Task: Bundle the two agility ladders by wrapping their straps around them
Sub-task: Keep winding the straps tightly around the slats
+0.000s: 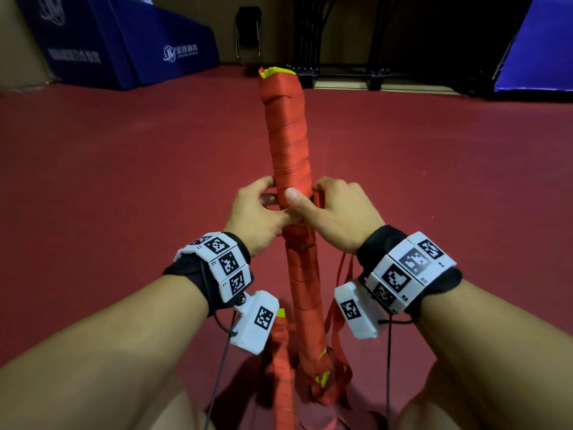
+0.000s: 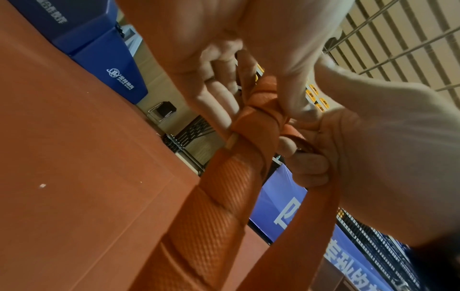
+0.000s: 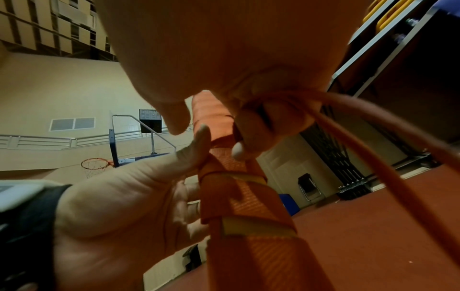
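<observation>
Above the dark red gym floor (image 1: 124, 212), the long orange strap-wrapped agility ladder bundle (image 1: 290, 144) stands upright; left hand (image 1: 260, 212) curls round its middle while right hand (image 1: 335, 212) pinches the loose orange webbing strap (image 2: 321, 206). Mid-wrap, I'd say. Next: pull taut, pass it round again. Second wrapped orange bundle (image 1: 280, 367) lies below.

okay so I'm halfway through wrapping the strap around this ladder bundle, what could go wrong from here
1. The wrap may loosen: both the left hand and right hand pinch the strap at one spot mid-bundle, so a slip could slacken the turns there.
2. Loose strap tails hang near the lower end of the ladder bundle; they could tangle or get caught in the next turn.
3. Yellow rungs show through gaps, so that part may be covered unevenly and could shift.
</observation>
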A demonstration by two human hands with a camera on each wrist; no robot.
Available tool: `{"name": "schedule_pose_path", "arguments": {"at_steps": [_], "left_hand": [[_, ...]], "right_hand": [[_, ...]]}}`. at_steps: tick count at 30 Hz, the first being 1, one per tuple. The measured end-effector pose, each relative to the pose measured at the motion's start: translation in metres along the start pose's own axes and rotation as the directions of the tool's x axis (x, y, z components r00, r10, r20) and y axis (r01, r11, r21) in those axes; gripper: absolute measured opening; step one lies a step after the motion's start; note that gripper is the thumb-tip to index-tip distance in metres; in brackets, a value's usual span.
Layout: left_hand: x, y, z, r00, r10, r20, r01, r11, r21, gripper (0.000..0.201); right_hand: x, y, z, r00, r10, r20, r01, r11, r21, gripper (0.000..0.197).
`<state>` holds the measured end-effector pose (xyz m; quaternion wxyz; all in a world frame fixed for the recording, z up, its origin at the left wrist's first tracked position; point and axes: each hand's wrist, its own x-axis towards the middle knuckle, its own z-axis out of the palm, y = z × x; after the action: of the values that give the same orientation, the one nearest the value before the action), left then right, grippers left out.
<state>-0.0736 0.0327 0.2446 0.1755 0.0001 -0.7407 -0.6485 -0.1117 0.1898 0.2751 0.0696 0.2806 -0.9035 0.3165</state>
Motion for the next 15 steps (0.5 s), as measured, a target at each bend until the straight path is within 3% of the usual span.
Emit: {"name": "schedule_pose_path", "arguments": {"at_steps": [6, 13, 15], "left_hand": [[-0.002, 0.002, 0.004, 0.999, -0.027, 0.046, 0.028, 1.000, -0.012, 0.037], [0.001, -0.001, 0.005, 0.999, -0.043, 0.026, 0.043, 0.999, 0.002, 0.024], [0.000, -0.001, 0.005, 0.999, -0.047, 0.005, 0.047, 0.999, 0.011, 0.023]], "right_hand": [[-0.004, -0.009, 0.000, 0.994, -0.088, 0.066, 0.084, 0.994, 0.069, 0.056], [-0.007, -0.013, -0.007, 0.985, -0.116, 0.131, 0.093, 0.981, 0.171, 0.065], [-0.006, -0.009, -0.005, 0.982, -0.116, 0.150, 0.082, 0.973, 0.214, 0.058]]}}
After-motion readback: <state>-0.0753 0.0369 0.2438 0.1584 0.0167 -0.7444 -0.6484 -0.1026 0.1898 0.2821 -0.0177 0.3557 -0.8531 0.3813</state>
